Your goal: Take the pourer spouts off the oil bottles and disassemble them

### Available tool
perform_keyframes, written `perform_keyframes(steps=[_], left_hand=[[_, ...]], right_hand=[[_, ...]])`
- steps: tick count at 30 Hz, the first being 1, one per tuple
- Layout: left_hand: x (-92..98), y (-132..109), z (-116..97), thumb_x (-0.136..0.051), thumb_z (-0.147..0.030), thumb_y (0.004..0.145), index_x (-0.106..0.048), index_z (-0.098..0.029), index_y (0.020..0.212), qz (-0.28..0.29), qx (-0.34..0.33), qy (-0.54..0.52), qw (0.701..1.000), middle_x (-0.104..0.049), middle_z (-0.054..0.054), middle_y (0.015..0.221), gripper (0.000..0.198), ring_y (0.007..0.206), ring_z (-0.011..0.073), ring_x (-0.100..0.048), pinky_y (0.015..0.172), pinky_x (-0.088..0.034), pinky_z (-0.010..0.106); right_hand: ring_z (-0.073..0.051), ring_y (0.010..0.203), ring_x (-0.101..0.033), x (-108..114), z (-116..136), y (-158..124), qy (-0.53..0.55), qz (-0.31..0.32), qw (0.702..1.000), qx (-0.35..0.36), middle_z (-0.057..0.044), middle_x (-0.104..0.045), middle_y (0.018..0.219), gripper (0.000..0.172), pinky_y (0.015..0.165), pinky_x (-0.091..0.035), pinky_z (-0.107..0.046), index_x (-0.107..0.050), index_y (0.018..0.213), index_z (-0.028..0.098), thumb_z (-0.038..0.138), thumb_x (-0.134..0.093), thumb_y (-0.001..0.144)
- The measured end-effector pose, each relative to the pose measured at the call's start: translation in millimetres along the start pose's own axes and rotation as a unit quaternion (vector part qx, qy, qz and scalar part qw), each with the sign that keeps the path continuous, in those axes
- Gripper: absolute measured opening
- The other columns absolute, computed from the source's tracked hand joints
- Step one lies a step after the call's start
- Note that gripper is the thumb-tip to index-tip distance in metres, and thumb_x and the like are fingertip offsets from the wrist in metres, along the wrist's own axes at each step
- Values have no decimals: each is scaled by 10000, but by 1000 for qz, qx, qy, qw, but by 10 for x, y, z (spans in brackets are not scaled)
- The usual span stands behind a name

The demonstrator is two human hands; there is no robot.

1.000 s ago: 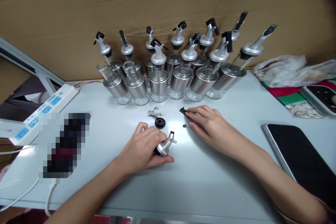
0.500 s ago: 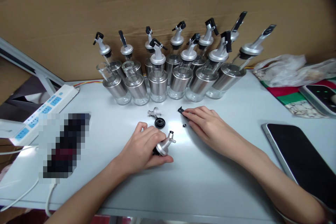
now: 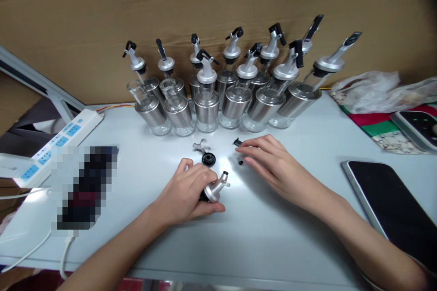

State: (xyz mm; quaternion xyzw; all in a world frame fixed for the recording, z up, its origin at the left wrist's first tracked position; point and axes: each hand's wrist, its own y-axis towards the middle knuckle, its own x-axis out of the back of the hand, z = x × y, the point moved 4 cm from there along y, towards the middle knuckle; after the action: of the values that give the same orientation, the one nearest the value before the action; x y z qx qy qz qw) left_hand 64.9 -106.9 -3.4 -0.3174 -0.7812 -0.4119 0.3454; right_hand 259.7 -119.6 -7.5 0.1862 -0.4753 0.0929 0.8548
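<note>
My left hand [image 3: 191, 188] is closed round a silver bottle pourer [image 3: 215, 188], its spout tilted up to the right and tipped with a small black plug. Fingers extended and slightly apart, my right hand [image 3: 269, 161] hovers by a small black flip lever [image 3: 238, 142]. Whether a fingertip touches the lever, I cannot tell. Below those fingertips lies a tiny black plug [image 3: 241, 162] on the table. Between the hands and the bottles are a loose silver spout [image 3: 202, 146] and a black ring-shaped stopper [image 3: 208, 159].
Several glass bottles [image 3: 206, 107] with steel sleeves stand along the cardboard at the back; two in front have bare necks. A power strip [image 3: 61, 145] and a blurred-out phone [image 3: 85, 188] are at left. Another phone [image 3: 392, 209] and a plastic bag [image 3: 372, 91] are at right.
My right fingertips have lifted and spread a little around the black lever. My left hand keeps its grip on the pourer, nearly still.
</note>
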Motion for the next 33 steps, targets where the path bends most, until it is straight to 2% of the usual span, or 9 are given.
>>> perform_keyframes(steps=[4,8,14,18,22,25,27,30,33], left_hand=[[-21,-9,14,-234,-598,942,-429,-180,956,18,13,-29,999,-606,17,812,461,714,154,-530,731,-283,311],[-39,-1,-3,-231,-634,918,-437,-186,921,30,11,-56,998,-609,11,814,493,703,144,-523,729,-282,307],[-55,12,-74,-228,-641,913,-444,-185,852,44,-18,-48,998,-565,-27,714,508,632,119,-478,698,-272,288],[-73,12,-131,-225,-564,959,-459,-174,861,48,-58,13,997,-595,-13,735,465,642,127,-466,692,-267,294],[-60,30,-159,-233,-489,987,-479,-170,880,39,-82,84,992,-618,0,751,417,648,138,-460,702,-275,302],[-17,46,-150,-260,-429,1000,-486,-171,919,28,-86,107,990,-635,8,795,353,659,137,-476,704,-286,303],[24,53,-119,-290,-422,997,-479,-167,952,11,-73,105,992,-641,18,828,320,691,137,-506,711,-297,302],[69,52,-64,-315,-447,984,-468,-167,972,-13,-47,94,994,-638,26,836,320,735,138,-545,717,-313,294],[70,47,-40,-320,-468,975,-470,-171,974,-18,-39,85,995,-634,24,833,333,737,132,-561,722,-323,287]], right_hand=[[-224,995,-548,10,237,-8,140,27,990,25,-96,-634,1017,260,819,-478,-363,-614,1087,217,299,-404,958],[-195,908,-547,-31,369,-18,211,48,975,41,-71,-633,940,227,787,-464,-335,-586,1010,207,315,-391,966],[-136,714,-485,-66,453,-35,299,126,946,4,-8,-502,767,284,679,-423,-274,-460,797,208,309,-283,994],[-123,615,-410,-73,485,-35,307,120,944,-8,19,-413,670,340,596,-367,-262,-340,683,211,324,-262,993],[-124,566,-376,-90,453,-39,256,105,961,-26,33,-378,586,368,581,-335,-271,-288,636,211,324,-264,986],[-120,514,-336,-41,350,-39,237,79,965,-76,38,-321,523,421,535,-310,-269,-248,578,210,361,-257,971],[-114,500,-346,14,241,-34,250,63,958,-125,39,-341,520,439,508,-309,-257,-310,555,208,399,-311,950],[-127,580,-476,83,64,-21,271,37,945,-179,18,-528,613,332,547,-371,-245,-533,652,198,428,-470,883],[-166,693,-572,92,-88,-13,245,13,945,-214,-21,-660,757,261,607,-417,-260,-633,769,196,426,-531,840]])
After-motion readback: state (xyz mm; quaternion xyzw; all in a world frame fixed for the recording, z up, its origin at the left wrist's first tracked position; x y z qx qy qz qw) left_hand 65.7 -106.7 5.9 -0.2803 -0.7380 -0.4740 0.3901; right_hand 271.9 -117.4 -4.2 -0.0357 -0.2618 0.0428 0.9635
